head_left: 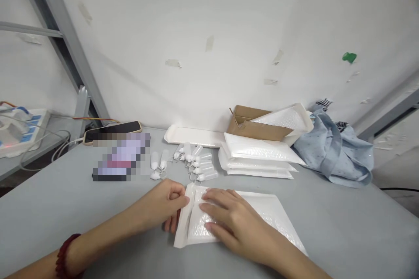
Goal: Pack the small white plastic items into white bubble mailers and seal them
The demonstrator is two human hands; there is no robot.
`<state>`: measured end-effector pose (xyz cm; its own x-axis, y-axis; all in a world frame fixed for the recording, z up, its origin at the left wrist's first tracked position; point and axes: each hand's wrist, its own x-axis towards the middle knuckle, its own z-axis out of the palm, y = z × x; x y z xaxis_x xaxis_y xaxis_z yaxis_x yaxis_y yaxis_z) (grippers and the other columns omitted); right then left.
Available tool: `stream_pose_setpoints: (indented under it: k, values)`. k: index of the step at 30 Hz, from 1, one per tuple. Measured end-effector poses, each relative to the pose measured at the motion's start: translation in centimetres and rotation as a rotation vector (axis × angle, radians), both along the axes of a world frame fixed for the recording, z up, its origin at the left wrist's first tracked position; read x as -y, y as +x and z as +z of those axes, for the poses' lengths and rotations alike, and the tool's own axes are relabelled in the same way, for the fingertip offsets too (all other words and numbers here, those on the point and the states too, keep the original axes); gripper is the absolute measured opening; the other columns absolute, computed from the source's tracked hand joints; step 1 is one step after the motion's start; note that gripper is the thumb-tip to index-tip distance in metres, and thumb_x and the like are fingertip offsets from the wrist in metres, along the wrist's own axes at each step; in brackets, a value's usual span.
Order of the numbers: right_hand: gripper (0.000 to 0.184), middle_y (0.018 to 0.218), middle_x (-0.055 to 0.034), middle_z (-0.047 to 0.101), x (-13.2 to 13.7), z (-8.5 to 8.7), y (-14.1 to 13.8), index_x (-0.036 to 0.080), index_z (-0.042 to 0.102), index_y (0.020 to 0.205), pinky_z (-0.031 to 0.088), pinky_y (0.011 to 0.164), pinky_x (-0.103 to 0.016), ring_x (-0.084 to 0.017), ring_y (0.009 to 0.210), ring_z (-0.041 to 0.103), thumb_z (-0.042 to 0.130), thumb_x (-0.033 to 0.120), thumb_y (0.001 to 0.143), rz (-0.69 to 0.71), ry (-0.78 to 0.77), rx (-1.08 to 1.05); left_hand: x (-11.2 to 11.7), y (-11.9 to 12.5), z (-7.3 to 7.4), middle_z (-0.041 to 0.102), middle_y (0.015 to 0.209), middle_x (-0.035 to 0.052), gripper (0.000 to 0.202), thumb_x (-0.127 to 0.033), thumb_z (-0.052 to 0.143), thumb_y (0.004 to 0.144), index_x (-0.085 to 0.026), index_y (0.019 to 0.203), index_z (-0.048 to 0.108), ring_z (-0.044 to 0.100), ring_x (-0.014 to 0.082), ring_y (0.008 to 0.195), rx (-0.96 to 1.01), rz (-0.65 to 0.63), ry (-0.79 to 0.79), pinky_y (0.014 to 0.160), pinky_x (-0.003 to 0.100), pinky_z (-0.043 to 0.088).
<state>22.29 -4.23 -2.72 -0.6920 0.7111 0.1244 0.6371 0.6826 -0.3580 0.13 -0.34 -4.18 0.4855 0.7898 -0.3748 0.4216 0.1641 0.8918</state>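
A white bubble mailer (271, 209) lies flat on the grey table in front of me, its flap end towards the left. My left hand (172, 205) pinches the edge of that flap between thumb and curled fingers. Spread across the mailer near the flap, my right hand (232, 218) rests palm down with its fingers apart. Just beyond the mailer, several small clear plastic bottles (203, 168) with white caps lie in a loose cluster.
Behind to the right sit a stack of bubble mailers (258, 157), an open cardboard box (258, 128) and a light blue cloth bag (337, 148). A phone (113, 133) and a blurred-out device (122, 157) lie at left. A power strip (36, 124) stands at far left.
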Motion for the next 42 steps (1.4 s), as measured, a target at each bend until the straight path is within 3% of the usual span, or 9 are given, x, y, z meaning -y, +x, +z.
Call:
stream_pose_setpoints:
  k: [7,14,19,21,24,26,31,37,42]
  values:
    - [0.038,0.140,-0.0110,0.046,0.7,-0.4,-0.1,0.022,0.049,0.130,0.031,0.107,-0.044,-0.025,0.134,0.035,0.044,0.038,0.096,0.001,0.006,0.087,1.0,0.9,0.2,0.057,0.061,-0.0017,0.030,-0.040,0.043,0.089,-0.017,0.079,0.060,0.054,0.0125,0.055,-0.058,-0.034,0.256,0.051,0.022,0.043]
    - [0.036,0.130,-0.0113,0.055,0.2,-0.7,0.1,0.016,0.051,0.123,0.033,0.106,-0.039,-0.023,0.128,0.042,0.051,0.035,0.093,-0.002,0.012,-0.014,1.5,0.3,-1.1,0.058,0.124,0.0103,0.032,-0.014,0.040,0.090,-0.018,0.113,0.062,0.056,0.0215,0.113,-0.284,-0.284,0.993,0.094,0.034,0.049]
    - [0.061,0.120,-0.0148,0.058,0.4,-0.9,-0.3,0.011,0.050,0.123,0.042,0.096,-0.039,-0.026,0.112,0.051,0.061,0.056,0.082,0.051,0.189,-0.086,1.6,0.4,-3.0,0.058,0.129,0.0198,0.040,-0.006,0.043,0.086,-0.004,0.123,0.055,0.051,0.0280,0.123,-0.452,-0.493,1.352,0.104,0.039,0.042]
    - [0.049,0.113,-0.0129,0.060,0.7,-0.9,-0.5,0.013,0.055,0.115,0.044,0.091,-0.039,-0.026,0.106,0.054,0.062,0.050,0.083,0.098,0.279,-0.031,1.7,0.3,-2.9,0.054,0.132,0.0221,0.045,-0.003,0.043,0.082,0.000,0.126,0.052,0.050,0.0297,0.125,-0.513,-0.546,1.364,0.105,0.039,0.042]
    - [0.018,0.106,-0.0104,0.065,1.0,-1.1,-0.8,0.013,0.059,0.106,0.044,0.088,-0.037,-0.023,0.101,0.057,0.054,0.022,0.091,0.131,0.419,0.072,2.0,-0.1,-2.1,0.050,0.137,0.0194,0.054,0.000,0.039,0.078,-0.002,0.131,0.048,0.047,0.0253,0.128,-0.521,-0.562,1.280,0.107,0.035,0.039]
    - [0.020,0.104,-0.0104,0.067,1.0,-1.3,-0.8,0.012,0.060,0.107,0.043,0.089,-0.037,-0.022,0.101,0.058,0.047,0.011,0.092,0.139,0.546,0.091,2.0,-0.5,-1.6,0.047,0.141,0.0158,0.059,0.000,0.039,0.077,-0.006,0.135,0.044,0.043,0.0221,0.131,-0.467,-0.551,1.217,0.108,0.033,0.038]
    - [0.031,0.100,-0.0113,0.071,1.0,-1.5,-0.8,0.007,0.062,0.108,0.044,0.088,-0.039,-0.023,0.101,0.061,0.034,0.006,0.096,0.133,0.763,0.093,1.1,-0.5,-1.2,0.054,0.136,0.0127,0.051,-0.006,0.044,0.081,-0.013,0.132,0.048,0.050,0.0211,0.125,-0.320,-0.478,1.139,0.105,0.034,0.043]
    - [0.037,0.102,-0.0127,0.071,1.7,0.3,-0.7,0.007,0.065,0.105,0.046,0.084,-0.041,-0.027,0.103,0.061,0.030,0.007,0.095,0.056,0.961,-0.038,0.4,0.5,-1.6,0.071,0.099,0.0063,0.031,-0.009,0.035,0.088,-0.018,0.103,0.060,0.066,0.0172,0.092,-0.090,-0.290,1.105,0.082,0.028,0.053]
    - [0.015,0.066,-0.0033,0.064,2.2,0.2,-1.1,0.009,0.066,0.078,0.044,0.057,-0.028,-0.014,0.062,0.056,0.053,0.005,0.085,0.226,1.051,-0.309,0.8,0.3,0.2,0.067,0.080,0.0015,0.022,-0.024,0.040,0.094,-0.019,0.088,0.060,0.062,0.0148,0.072,0.021,-0.070,1.001,0.067,0.023,0.050]
